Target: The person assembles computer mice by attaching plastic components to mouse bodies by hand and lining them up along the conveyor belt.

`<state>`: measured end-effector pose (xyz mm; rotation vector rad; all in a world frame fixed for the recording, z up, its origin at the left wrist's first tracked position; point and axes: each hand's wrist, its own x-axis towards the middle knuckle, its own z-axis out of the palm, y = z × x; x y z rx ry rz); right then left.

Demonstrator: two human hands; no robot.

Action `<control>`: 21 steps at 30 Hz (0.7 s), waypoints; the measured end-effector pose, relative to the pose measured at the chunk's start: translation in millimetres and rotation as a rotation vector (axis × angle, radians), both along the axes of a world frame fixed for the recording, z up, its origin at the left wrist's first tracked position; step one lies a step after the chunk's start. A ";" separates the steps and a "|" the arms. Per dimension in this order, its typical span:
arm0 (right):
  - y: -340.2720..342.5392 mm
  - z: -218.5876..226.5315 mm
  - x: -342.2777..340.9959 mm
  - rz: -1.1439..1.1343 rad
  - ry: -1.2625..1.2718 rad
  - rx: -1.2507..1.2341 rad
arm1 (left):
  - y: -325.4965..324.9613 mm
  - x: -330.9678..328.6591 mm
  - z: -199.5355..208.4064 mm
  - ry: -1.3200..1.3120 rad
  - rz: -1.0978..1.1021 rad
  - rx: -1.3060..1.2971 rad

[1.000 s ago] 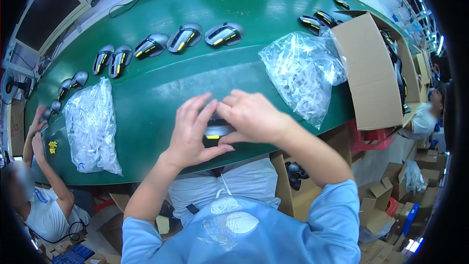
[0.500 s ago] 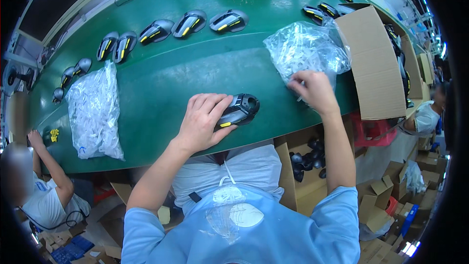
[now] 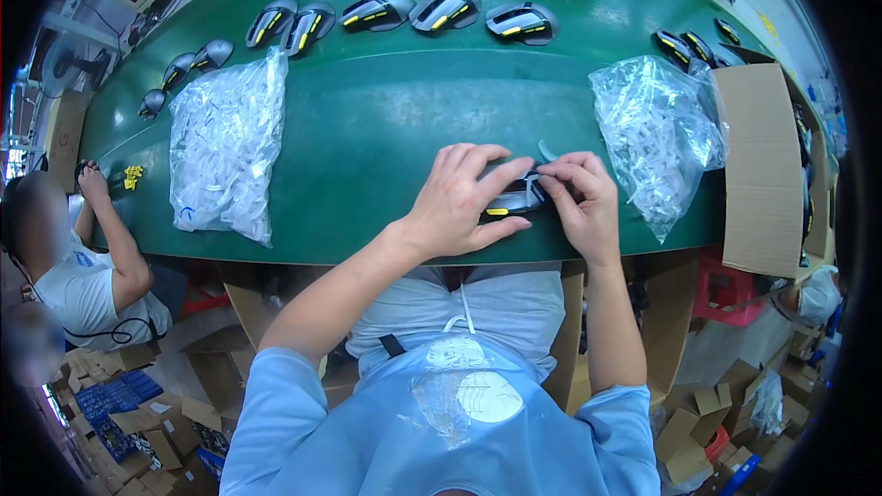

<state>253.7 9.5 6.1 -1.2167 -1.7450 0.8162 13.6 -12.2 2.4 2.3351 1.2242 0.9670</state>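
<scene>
A dark grey computer mouse with a yellow side strip [image 3: 501,211] sits on the green table in front of me. My left hand [image 3: 452,202] grips it, thumb on the near side and fingers over the far side. At the mouse's right end, my right hand [image 3: 590,207] pinches a small pale plastic strip [image 3: 530,177] against it, partly hidden by the fingers. Just beyond those fingers shows a curved translucent strip [image 3: 546,151]. Right of my right hand lies a clear bag [image 3: 657,133] of pale strips.
Another clear bag of pale pieces [image 3: 225,152] lies to the left. Several similar mice [image 3: 377,11] line the far side. A cardboard box [image 3: 761,165] with dark items stands at the right edge. At the far left, a co-worker's hand [image 3: 93,183] is near small yellow parts [image 3: 133,176].
My right hand has left the right-hand bag and come to the mouse with a small strip. The left hand still holds the mouse. The whole view has shifted.
</scene>
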 end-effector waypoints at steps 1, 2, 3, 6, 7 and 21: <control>3.3 4.9 2.1 0.020 -0.185 0.138 | 2.0 -1.2 -3.7 0.003 -0.050 0.029; 4.4 9.5 0.4 0.034 -0.192 0.095 | 2.4 -2.3 -5.7 0.005 -0.101 0.058; 6.2 10.1 0.9 0.029 -0.196 0.093 | 2.9 0.0 -5.8 0.002 -0.106 0.057; 5.0 11.2 2.2 0.048 -0.167 0.123 | 3.5 6.7 -4.6 0.025 -0.097 0.099; -2.4 12.0 2.2 -0.017 -0.140 0.200 | 3.4 9.0 -4.2 0.037 -0.092 0.093; -7.2 26.7 -2.0 0.059 -0.343 0.507 | -0.8 24.2 42.9 -0.136 -0.031 -0.168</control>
